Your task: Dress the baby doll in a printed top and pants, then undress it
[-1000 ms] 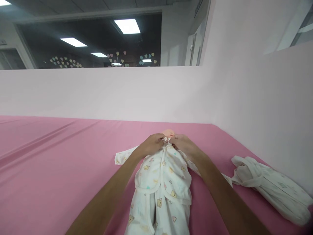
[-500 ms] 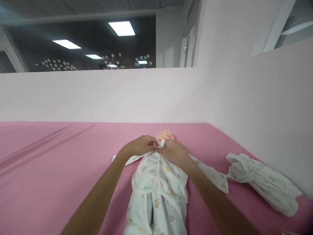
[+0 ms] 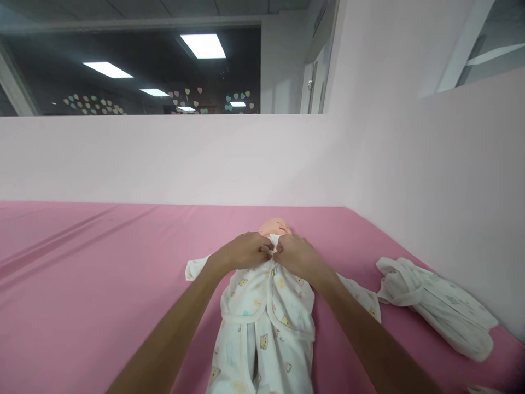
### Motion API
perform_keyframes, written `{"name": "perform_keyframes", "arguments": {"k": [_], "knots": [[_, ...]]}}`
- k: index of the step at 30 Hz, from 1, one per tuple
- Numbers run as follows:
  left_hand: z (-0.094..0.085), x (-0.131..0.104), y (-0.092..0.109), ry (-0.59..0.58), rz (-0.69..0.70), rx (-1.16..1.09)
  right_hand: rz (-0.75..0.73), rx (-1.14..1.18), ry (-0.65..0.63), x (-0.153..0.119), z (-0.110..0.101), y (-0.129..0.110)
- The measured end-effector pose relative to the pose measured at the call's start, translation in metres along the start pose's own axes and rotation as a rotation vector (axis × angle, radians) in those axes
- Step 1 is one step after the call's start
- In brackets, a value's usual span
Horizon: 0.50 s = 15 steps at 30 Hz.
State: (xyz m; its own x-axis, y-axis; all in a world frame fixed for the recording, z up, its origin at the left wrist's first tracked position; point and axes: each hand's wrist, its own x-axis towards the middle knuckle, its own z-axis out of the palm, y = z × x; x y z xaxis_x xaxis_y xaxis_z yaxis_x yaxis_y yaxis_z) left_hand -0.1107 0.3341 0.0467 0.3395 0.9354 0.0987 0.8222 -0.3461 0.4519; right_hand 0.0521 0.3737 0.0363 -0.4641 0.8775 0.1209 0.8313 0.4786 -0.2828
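Observation:
A doll (image 3: 275, 226) lies on its back, dressed in a white baby outfit (image 3: 264, 317) printed with small bears. Only part of its head shows beyond my hands. At the neck of the outfit, my left hand (image 3: 248, 250) pinches the collar fabric from the left. My right hand (image 3: 296, 254) has its fingers closed on the collar from the right, nearly touching the left one. The front edges meet below my fingers, and the sleeves spread out to both sides under my forearms. What lies between my fingertips is too small to tell.
The pink sheet (image 3: 102, 284) covers the surface, with creases at the left. A bundled white cloth (image 3: 437, 303) lies at the right near the wall (image 3: 435, 191). Another white wall with a window stands behind.
My left hand has moved slightly right and down along the collar, closer to my right hand. The upper front of the outfit is pulled into a sharper fold.

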Motion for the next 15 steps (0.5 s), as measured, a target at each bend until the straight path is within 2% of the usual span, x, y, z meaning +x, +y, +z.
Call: {"name": "perform_keyframes", "arguments": {"k": [4, 8, 15], "knots": [[0.006, 0.002, 0.003, 0.049, 0.031, 0.002, -0.006, -0.077, 0.037, 0.000, 0.005, -0.003], [0.008, 0.004, 0.003, 0.063, 0.069, 0.003, 0.010, -0.036, 0.047, 0.003, 0.006, 0.000], [0.001, 0.001, 0.004, 0.109, 0.034, -0.055, -0.077, 0.514, -0.045, 0.004, -0.010, 0.017]]}}
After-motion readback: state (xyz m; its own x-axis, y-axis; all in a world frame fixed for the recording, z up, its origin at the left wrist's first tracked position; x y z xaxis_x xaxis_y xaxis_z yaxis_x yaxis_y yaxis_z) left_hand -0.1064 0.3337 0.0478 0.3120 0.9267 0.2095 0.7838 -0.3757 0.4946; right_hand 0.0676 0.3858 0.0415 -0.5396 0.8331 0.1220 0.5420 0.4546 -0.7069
